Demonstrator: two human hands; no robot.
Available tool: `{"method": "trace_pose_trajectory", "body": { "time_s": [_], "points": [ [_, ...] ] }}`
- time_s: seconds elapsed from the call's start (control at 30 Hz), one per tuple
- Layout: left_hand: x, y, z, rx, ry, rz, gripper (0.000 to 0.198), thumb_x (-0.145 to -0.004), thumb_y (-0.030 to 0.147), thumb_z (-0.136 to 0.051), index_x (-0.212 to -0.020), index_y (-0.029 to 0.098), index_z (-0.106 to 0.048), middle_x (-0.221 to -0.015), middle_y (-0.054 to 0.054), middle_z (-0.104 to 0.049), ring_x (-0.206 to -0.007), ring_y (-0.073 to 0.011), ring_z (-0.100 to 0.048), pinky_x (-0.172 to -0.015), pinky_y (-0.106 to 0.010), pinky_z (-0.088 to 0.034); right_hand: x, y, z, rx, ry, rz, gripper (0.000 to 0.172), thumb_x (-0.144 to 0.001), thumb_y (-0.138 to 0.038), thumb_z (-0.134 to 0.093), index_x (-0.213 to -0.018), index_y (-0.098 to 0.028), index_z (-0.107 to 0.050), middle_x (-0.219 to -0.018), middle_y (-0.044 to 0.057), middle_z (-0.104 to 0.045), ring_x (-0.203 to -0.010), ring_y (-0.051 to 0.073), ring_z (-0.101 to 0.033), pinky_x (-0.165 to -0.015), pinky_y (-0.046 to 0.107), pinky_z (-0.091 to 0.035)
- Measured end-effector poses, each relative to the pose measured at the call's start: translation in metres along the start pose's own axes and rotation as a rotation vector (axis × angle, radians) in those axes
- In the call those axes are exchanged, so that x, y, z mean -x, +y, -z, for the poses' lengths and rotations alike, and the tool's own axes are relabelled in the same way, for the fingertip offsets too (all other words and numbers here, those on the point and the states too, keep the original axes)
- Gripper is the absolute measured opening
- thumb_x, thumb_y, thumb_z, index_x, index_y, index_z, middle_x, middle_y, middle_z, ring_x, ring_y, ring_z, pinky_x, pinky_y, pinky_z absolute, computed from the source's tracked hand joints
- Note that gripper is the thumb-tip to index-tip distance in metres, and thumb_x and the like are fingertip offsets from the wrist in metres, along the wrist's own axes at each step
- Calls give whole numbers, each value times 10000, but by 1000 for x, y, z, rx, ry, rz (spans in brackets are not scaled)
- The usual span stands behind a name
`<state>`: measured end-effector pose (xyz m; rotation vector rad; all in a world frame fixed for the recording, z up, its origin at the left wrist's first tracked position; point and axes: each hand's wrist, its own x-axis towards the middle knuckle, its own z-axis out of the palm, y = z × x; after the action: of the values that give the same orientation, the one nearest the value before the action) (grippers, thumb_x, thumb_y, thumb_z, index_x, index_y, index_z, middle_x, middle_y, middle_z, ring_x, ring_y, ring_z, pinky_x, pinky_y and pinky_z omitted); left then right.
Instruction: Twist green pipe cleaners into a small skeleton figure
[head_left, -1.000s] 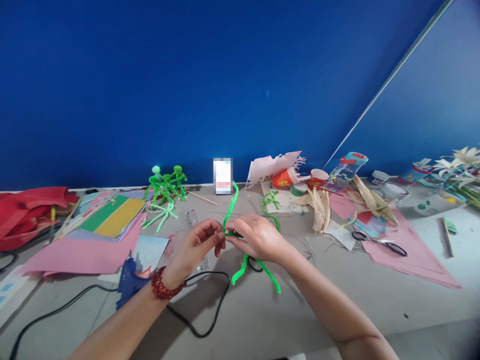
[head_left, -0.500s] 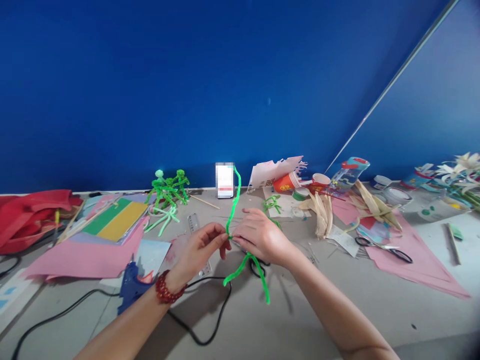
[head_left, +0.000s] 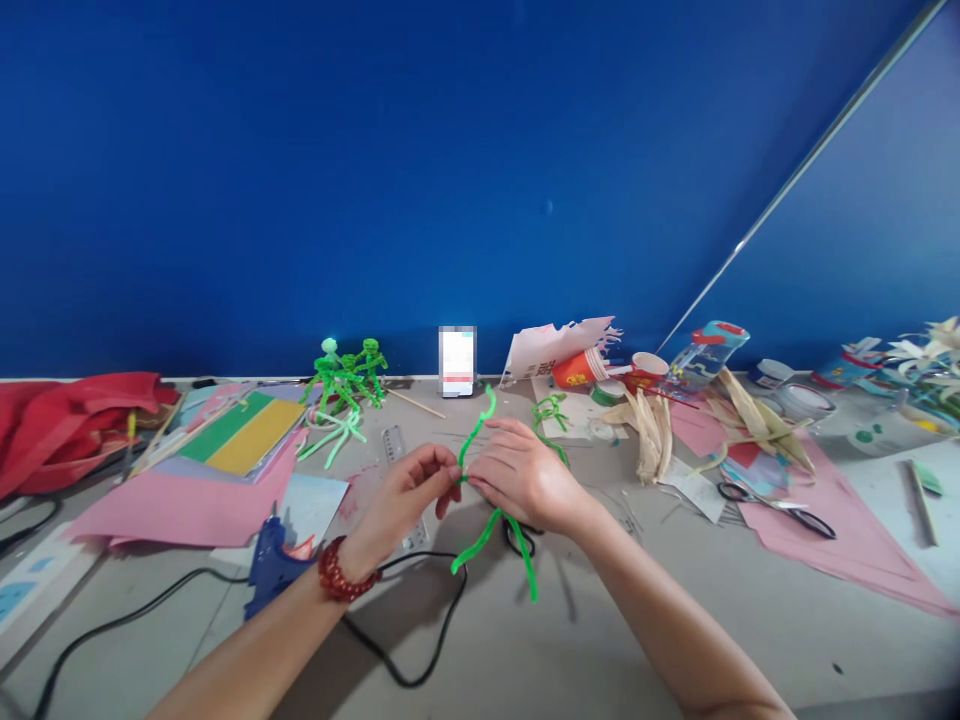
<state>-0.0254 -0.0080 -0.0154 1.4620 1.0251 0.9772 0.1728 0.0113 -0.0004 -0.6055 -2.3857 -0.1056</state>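
Between my hands is a bright green pipe cleaner [head_left: 471, 443], one end rising above the fingers in a bent line. My left hand [head_left: 420, 487] pinches it with thumb and forefinger. My right hand [head_left: 525, 472] is closed round the same piece, palm down, its fingers covering the middle part. Below the right hand two green pipe-cleaner legs [head_left: 519, 540] spread downward, held above the table. Behind, at the left, stand green pipe-cleaner figures [head_left: 345, 370]. How the strands join is hidden by my fingers.
A blue glue gun [head_left: 270, 565] with a black cable [head_left: 405, 680] lies by my left forearm. Scissors [head_left: 780, 508] rest on pink paper [head_left: 847, 550] at the right. A phone [head_left: 457, 362] leans on the blue wall, near paper cups [head_left: 581, 368] and dried husks [head_left: 651, 435].
The raised end of the pipe cleaner has dropped lower and now bends toward my right hand. Both hands keep nearly the same place; the whole view has shifted slightly.
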Motion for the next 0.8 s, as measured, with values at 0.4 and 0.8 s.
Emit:
{"method": "trace_pose_trajectory", "body": {
  "time_s": [0.4, 0.8],
  "points": [
    [6, -17, 16, -838, 300, -1042, 358, -821, 91, -655, -1142, 224, -568, -947, -89, -714, -889, -220, -682, -838, -396, -556, 5, 1, 1, -287, 46, -164, 127, -921, -212, -532, -854, -201, -639, -803, 41, -720, -798, 193, -653, -967, 410, -477],
    [5, -14, 24, -919, 132, -1049, 452, -847, 97, -635, -1264, 259, -574, -1037, -71, -739, -965, -224, -670, -880, -401, -538, 0, -4, 7, -380, 52, -230, 111, -912, -194, -573, -812, -194, -621, -763, 31, -697, -782, 177, -630, -828, 337, -512]
  ]
}}
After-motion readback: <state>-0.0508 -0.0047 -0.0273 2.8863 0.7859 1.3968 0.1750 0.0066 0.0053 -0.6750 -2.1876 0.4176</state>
